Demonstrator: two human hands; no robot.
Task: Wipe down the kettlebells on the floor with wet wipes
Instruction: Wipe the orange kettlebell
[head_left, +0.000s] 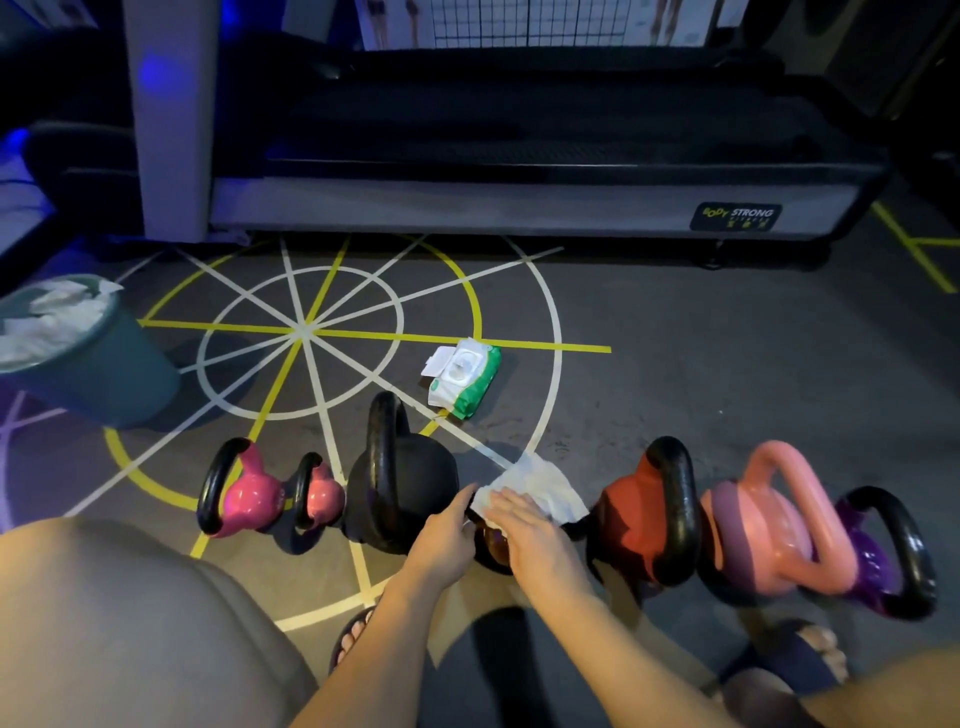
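Several kettlebells stand in a row on the floor: two pink ones (249, 493) at the left, a big black one (410, 483), a small dark one (493, 548) mostly hidden under my hands, a red one (639, 519), a salmon-pink one (763, 535) and a purple one (883, 561). My right hand (524, 525) lies flat on a white wet wipe (545, 486), pressing it onto the small dark kettlebell. My left hand (447, 525) grips that kettlebell's left side, at the wipe's edge.
An open green-and-white pack of wet wipes (462, 376) lies on the floor beyond the row. A teal bin (104, 364) holding used wipes stands at the left. A treadmill (519, 197) spans the back. My sandalled feet (353, 639) are close below.
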